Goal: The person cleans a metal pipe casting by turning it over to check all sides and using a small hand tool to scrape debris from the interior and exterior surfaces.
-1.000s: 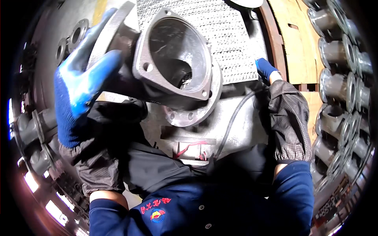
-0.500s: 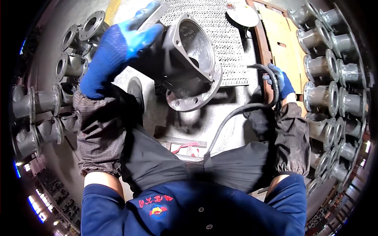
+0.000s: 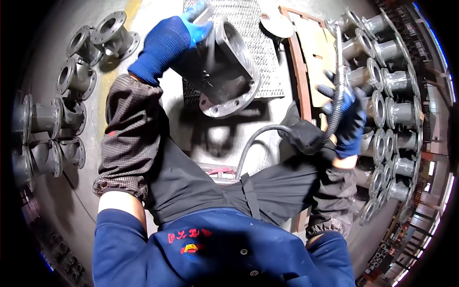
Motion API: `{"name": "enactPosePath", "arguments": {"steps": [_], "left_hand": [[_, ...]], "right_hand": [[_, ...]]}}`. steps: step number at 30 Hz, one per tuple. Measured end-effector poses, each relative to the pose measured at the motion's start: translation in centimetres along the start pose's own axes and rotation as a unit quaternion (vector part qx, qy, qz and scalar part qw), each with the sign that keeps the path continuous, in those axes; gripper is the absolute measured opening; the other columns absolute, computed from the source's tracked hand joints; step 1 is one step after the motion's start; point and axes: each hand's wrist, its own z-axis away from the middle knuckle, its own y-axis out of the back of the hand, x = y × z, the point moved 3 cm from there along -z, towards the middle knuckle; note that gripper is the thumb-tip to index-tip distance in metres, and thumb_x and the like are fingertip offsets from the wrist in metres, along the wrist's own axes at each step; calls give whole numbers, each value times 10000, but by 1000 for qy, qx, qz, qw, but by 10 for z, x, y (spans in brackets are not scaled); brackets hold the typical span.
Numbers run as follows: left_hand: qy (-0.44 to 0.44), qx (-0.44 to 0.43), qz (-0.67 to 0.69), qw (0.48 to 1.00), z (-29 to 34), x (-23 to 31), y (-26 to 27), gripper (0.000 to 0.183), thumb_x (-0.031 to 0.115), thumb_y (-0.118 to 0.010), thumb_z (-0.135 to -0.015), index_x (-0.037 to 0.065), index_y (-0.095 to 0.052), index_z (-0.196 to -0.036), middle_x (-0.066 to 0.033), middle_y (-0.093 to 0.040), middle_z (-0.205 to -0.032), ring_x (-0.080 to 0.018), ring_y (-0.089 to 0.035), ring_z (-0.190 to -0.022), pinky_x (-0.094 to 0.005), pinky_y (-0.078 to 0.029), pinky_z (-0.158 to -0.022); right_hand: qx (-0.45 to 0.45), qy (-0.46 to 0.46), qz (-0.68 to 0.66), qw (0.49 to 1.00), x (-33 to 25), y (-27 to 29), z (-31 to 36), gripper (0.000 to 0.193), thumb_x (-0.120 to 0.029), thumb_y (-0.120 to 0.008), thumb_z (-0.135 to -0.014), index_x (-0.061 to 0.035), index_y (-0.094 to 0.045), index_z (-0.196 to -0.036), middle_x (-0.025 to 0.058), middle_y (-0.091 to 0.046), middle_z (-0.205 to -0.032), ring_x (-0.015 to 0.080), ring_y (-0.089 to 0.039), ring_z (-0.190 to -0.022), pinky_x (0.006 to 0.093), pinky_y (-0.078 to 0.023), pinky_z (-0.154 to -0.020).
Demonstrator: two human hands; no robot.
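A grey cast-metal valve body with a wide rectangular opening and a round bolt-hole flange stands tilted over a ridged metal grating. My left hand, in a blue glove, is closed round the flange edge at its far left. On the right, my gloved right hand has a dark hose across its palm, with the fingers partly curled about it. The hose's upper part, a narrow ribbed length, points up and away, and its end is blurred. Its lower part loops back past my knee.
The metal grating lies under the casting. Beside it are a round white-topped stand and a wooden board in a reddish frame. Grey flanged castings stand in rows on the right and in a group on the left.
My right hand has lifted the hose and turned it, so its ribbed length now points upward. My left hand stays on the casting's flange. The whole view has shifted slightly.
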Motion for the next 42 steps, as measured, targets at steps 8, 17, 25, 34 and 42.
{"name": "enactPosePath", "arguments": {"steps": [8,17,25,34,42], "left_hand": [[-200,146,-102,963,13,9,-2,593,57,-468,-831,357,-364,-1333,-53,-428,-1355,-282,-633,-697,-340,-535,-628],[41,-3,114,993,26,-18,31,423,430,-477,-848,37,-623,-901,-180,-637,-810,-326,-628,-783,-406,-486,-712],[67,-8,134,989,14,-17,11,344,372,-557,-820,45,-642,-882,-157,-644,-794,-290,-640,-742,-401,-501,-702],[42,18,153,987,20,-22,11,375,413,-594,-782,40,-637,-788,-167,-634,-740,-307,-632,-689,-386,-500,-651],[90,-45,384,918,20,-5,15,620,603,-441,-825,17,-644,-811,-95,-614,-661,-180,-598,-639,-298,-464,-640]], "right_hand": [[39,6,255,966,22,-93,-51,420,-212,-458,-893,57,-479,-1214,107,-669,-835,70,-523,-564,178,-411,-507],[-139,19,264,954,64,-172,-77,388,-142,-628,-819,32,-542,-1155,61,-651,-868,72,-584,-721,200,-462,-593],[26,186,549,814,91,-166,-108,302,-350,-663,-749,-65,-653,-848,151,-626,-691,265,-630,-625,354,-485,-575],[11,207,566,798,93,-182,-125,205,-234,-637,-704,-51,-625,-795,151,-621,-712,278,-611,-616,356,-483,-555],[-321,-264,-438,797,138,-191,-119,441,-369,-410,-935,46,-545,-994,176,-586,-873,238,-592,-596,231,-485,-441]]}}
